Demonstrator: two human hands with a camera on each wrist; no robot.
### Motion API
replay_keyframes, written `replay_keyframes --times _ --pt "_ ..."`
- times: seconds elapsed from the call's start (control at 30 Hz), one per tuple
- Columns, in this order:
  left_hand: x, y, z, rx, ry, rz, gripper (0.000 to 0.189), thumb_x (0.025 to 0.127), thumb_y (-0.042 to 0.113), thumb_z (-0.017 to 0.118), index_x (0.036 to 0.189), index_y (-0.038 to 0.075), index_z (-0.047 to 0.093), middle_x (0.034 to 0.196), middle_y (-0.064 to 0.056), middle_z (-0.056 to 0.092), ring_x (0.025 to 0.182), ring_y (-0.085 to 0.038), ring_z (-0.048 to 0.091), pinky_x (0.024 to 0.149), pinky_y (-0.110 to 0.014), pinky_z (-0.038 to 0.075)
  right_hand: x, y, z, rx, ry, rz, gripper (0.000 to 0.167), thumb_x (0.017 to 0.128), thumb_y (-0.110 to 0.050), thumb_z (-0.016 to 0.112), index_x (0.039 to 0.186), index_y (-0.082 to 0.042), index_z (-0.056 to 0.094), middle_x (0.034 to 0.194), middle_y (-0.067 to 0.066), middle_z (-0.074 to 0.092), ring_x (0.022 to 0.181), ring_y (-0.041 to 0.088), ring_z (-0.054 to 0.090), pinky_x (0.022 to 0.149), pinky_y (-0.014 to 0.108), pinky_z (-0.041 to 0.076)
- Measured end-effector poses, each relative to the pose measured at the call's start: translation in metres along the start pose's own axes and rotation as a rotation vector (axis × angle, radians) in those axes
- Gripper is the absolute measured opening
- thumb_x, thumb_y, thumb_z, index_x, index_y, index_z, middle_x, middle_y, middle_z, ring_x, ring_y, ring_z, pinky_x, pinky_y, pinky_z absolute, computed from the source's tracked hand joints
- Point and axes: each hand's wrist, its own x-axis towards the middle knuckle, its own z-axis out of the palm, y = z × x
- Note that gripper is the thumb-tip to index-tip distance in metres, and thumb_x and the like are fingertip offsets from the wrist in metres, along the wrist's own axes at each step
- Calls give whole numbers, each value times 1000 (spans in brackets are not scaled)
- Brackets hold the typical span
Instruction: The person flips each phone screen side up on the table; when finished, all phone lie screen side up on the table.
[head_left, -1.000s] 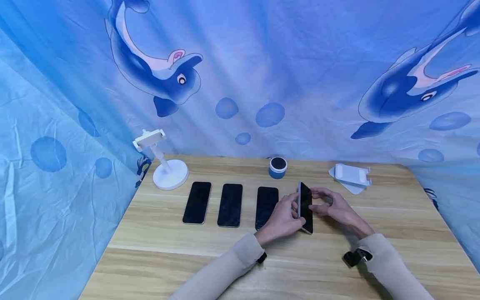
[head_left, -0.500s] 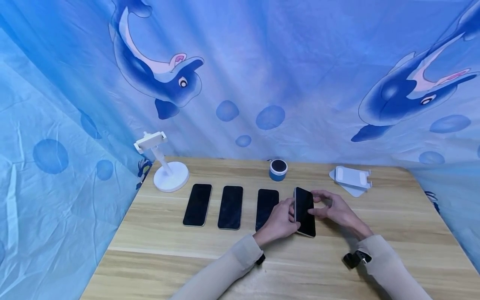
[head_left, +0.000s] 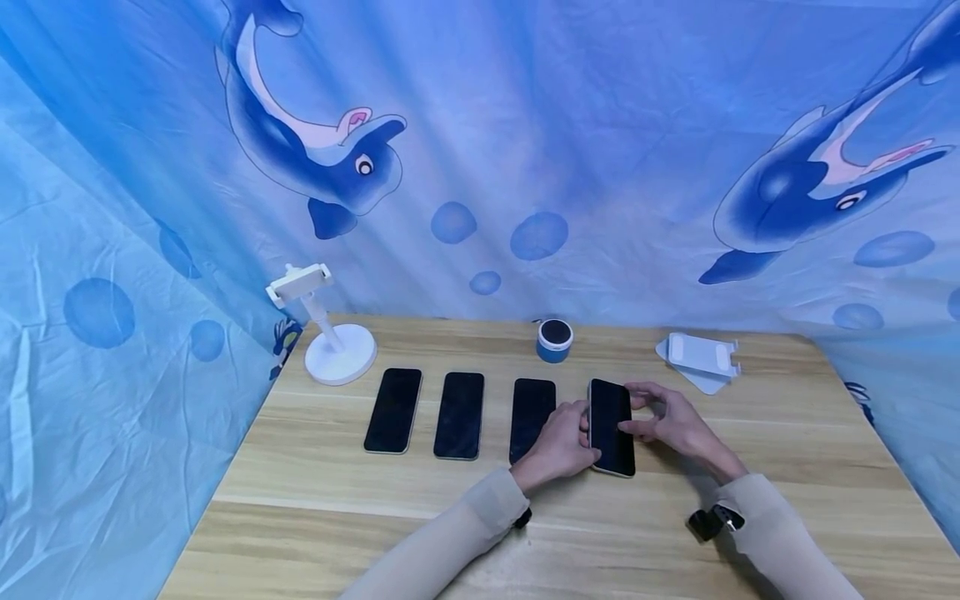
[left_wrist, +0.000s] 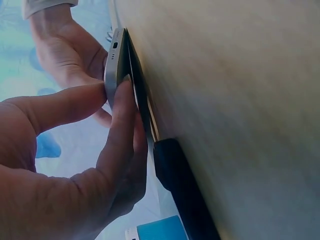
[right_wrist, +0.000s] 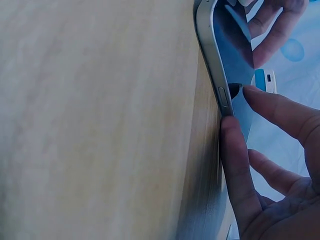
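Both hands are on a black-screened smartphone (head_left: pixel 610 433) with a pale metal frame, low over the wooden table. At its left edge my left hand (head_left: pixel 558 442) pinches it near the bottom, thumb on the frame and fingers tucked along the underside. My right hand (head_left: pixel 675 427) holds the opposite long edge; in the right wrist view one fingertip (right_wrist: pixel 229 125) meets the frame just below the side button, and another digit reaches over the screen. The charging port end shows in the left wrist view. Just left lies another smartphone (head_left: pixel 529 408), partly covered by my left hand.
Two more smartphones (head_left: pixel 393 410) lie farther left in the same row. At the back stand a white phone stand with a round base (head_left: pixel 341 357), a small blue-and-white cylinder with a dark top (head_left: pixel 554 342), and a folded white stand (head_left: pixel 699 354). A blue dolphin curtain (head_left: pixel 637 150) hangs behind.
The held smartphone has tipped from a steep slant to nearly flat, its screen now facing up. Both hands keep their places at its sides with only slight shifts.
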Motion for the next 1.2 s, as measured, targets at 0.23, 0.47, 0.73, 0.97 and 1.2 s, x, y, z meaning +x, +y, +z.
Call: replay_keyframes --times 0.23,0.47,0.73,0.97,1.2 --pt "3 1 1 105 -27 -51 78 80 12 87 149 2 52 100 1 60 87 -10 53 81 -23 47 0 0 1 -54 23 -8 77 85 -16 86 152 -2 48 126 27 63 79 16 65 65 28 56" --pt "5 2 0 128 -44 -80 81 77 14 91 148 4 54 102 1 60 94 -13 55 85 -25 48 -2 0 1 -136 38 -19 77 85 -22 87 151 -5 51 124 23 67 97 24 62 73 25 49" --pt "10 3 -5 166 -64 -39 79 75 13 90 145 0 57 97 3 61 84 -9 55 78 -22 48 -2 -1 -1 -186 61 -15 77 84 -26 88 150 -8 53 124 20 69 92 22 61 74 26 43" --pt "0 -5 -7 -24 -101 -31 89 75 5 90 153 0 48 115 -6 68 81 -3 70 78 -19 53 -9 0 3 -138 40 -16 77 87 -23 86 153 -4 49 129 26 66 73 16 60 66 25 48" --pt "-9 -13 -18 -154 -150 25 93 79 9 88 158 4 41 135 -16 68 102 -17 77 85 -21 57 -22 -8 6 -71 0 -25 80 90 -21 83 155 0 42 140 32 55 95 25 71 72 28 58"
